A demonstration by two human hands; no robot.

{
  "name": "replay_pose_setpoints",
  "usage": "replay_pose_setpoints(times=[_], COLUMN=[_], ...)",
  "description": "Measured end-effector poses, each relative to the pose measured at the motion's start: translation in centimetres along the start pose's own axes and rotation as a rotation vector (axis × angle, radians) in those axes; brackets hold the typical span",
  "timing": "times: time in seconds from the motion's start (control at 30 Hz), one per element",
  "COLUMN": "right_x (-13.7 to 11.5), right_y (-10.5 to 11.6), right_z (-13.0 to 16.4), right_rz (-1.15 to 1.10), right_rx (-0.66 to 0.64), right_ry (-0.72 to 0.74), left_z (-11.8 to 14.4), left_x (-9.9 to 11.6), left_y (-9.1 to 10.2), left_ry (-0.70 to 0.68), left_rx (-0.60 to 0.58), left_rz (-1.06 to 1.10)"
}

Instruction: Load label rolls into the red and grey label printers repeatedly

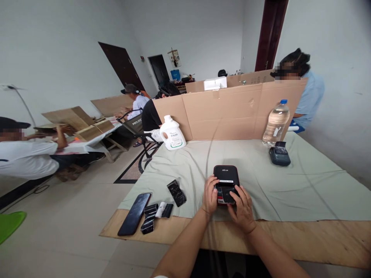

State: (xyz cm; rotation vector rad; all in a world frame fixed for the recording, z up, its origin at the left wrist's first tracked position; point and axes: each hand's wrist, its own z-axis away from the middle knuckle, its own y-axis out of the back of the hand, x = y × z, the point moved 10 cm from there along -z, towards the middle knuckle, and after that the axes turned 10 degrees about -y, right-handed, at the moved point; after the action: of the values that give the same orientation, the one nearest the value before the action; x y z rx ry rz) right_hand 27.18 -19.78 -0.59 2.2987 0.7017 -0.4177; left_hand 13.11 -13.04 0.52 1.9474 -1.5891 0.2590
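A small black and red label printer (226, 175) sits on the pale green cloth near the table's front edge. My left hand (210, 195) grips its left side. My right hand (242, 206) rests on its front, fingers over the open lower part. Left of my hands lie a black phone (135, 213), a black paper roll (176, 192) and several dark strips of label backing (153, 216).
A second dark printer (279, 154) and a water bottle (276, 122) stand at the back right, a white detergent jug (172, 133) at the back left, before a cardboard wall (232, 112). Other people sit beyond it and at the left. The plywood table edge (319, 239) runs along the front.
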Motion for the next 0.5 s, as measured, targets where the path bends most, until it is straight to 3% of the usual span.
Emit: replay_pose_setpoints(times=[0.1, 0.33, 0.5], right_x=[0.4, 0.7, 1.4], right_y=[0.1, 0.2, 0.0], right_z=[-0.5, -1.5, -2.6], right_rz=[0.018, 0.133, 0.208], right_rx=[0.028, 0.084, 0.019], right_ry=[-0.018, -0.036, -0.074], left_z=[0.0, -0.1, 0.0], left_x=[-0.1, -0.2, -0.4], left_y=[0.0, 0.0, 0.0], left_ry=[-0.015, -0.036, -0.019], left_rx=[0.048, 0.040, 0.062], left_rz=[0.001, -0.009, -0.032])
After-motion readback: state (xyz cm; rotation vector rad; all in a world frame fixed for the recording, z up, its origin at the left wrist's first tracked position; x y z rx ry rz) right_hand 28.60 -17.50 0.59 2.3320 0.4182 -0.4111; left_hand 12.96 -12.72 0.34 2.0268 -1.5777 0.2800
